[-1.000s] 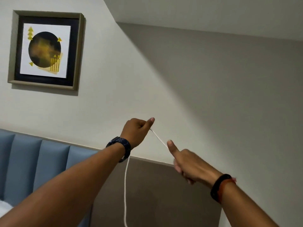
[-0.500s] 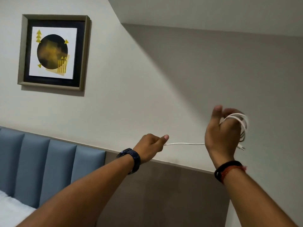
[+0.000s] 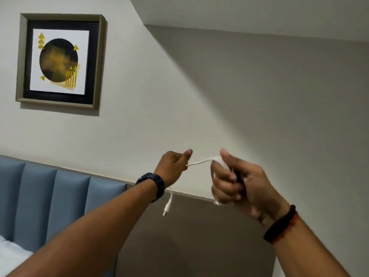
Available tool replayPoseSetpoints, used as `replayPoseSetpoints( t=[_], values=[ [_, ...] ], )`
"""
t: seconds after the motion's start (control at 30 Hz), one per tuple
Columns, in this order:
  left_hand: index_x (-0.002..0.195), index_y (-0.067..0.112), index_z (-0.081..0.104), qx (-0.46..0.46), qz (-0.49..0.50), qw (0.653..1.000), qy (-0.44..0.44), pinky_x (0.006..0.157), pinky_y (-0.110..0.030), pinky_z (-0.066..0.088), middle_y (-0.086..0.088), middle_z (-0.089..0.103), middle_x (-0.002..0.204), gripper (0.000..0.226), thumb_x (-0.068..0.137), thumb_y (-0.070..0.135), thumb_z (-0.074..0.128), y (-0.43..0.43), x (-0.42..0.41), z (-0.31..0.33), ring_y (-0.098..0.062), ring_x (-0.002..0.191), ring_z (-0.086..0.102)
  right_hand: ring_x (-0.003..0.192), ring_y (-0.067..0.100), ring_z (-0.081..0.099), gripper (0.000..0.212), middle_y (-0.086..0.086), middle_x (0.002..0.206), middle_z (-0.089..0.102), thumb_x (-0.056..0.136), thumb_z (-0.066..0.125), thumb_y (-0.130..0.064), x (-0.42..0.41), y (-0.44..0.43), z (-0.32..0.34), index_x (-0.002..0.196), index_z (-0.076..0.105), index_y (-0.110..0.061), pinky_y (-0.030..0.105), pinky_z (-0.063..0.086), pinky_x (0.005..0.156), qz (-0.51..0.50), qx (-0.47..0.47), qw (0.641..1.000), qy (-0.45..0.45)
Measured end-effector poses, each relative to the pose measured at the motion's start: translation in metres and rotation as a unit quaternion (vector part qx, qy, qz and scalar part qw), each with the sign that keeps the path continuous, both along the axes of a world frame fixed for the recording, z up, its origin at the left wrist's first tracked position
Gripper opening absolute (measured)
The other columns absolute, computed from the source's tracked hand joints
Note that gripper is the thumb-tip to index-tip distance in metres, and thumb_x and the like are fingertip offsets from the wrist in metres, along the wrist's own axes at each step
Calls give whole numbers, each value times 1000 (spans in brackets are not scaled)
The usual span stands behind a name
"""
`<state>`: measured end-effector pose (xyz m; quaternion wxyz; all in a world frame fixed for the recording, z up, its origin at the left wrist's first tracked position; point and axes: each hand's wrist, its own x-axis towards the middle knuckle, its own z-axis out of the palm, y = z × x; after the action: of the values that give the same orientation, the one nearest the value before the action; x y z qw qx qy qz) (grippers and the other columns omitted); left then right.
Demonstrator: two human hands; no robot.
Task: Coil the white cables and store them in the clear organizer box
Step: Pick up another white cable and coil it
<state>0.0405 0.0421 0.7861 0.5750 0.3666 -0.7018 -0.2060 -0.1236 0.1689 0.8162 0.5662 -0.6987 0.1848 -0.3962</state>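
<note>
Both hands are raised: the left hand (image 3: 172, 166) is pinching the white cable (image 3: 199, 162), the right hand (image 3: 237, 182) is fisting its coils.

Left hand (image 3: 173, 166) pinching white cable (image 3: 199, 162), right hand (image 3: 237, 182) gripping coils

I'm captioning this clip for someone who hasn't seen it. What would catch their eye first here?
Two raised hands in the lower middle: the left hand pinches a white cable that runs across to the right hand, which is closed around gathered loops. The cable's plug end dangles below the left wrist. At upper left a framed picture with a dark circle hangs on the pale wall, above a blue padded headboard.
</note>
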Motion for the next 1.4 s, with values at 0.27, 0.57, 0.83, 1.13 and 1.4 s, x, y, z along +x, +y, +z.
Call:
replayPoseSetpoints(
  t=[0.27, 0.57, 0.83, 1.13, 1.4],
  values=[
    [42, 21, 41, 49, -133, 987, -79, 44, -20, 24, 12, 36, 39, 62, 91, 59, 37, 31, -39, -27, -5, 39, 25, 62, 17, 65, 27, -5, 64, 65, 100, 37, -21, 5, -23, 29, 77, 51, -19, 26, 50, 61, -372, -216, 841, -328],
    [57, 15, 55, -39, -80, 979, -185, 46, -18, 30, 9, 43, 48, 48, 90, 49, 49, 27, -13, -16, -6, 44, 35, 75, 28, 61, 31, 2, 68, 52, 96, 39, -24, -42, -62, -30, 66, 44, -15, 29, 39, 63, -559, -275, 639, 451],
    [69, 29, 69, -54, -111, 991, -56, 48, -15, 33, 11, 55, 55, 20, 87, 32, 62, 23, -3, -7, -4, 48, 39, 42, 14, 17, 49, -5, 43, 25, 92, 36, -49, -30, -34, -25, 58, 42, -14, 25, 23, 44, -118, 64, 986, 100],
    [82, 26, 73, -31, -198, 972, 122, 55, -19, 49, 10, 70, 71, 20, 86, 9, 64, 42, -41, -5, -6, 64, 61, 33, 13, 12, 40, -5, 38, 16, 89, 36, -30, -14, -25, -11, 52, 26, -20, 26, 13, 40, 35, 47, 986, -158],
    [87, 21, 76, 1, -218, 966, 140, 57, -17, 48, 13, 73, 74, 18, 85, 7, 65, 54, -57, -7, -2, 62, 60, 33, 14, 11, 40, -5, 37, 15, 88, 34, -27, -20, -22, -7, 50, 25, -20, 25, 14, 38, 24, 41, 975, -217]
  ],
)
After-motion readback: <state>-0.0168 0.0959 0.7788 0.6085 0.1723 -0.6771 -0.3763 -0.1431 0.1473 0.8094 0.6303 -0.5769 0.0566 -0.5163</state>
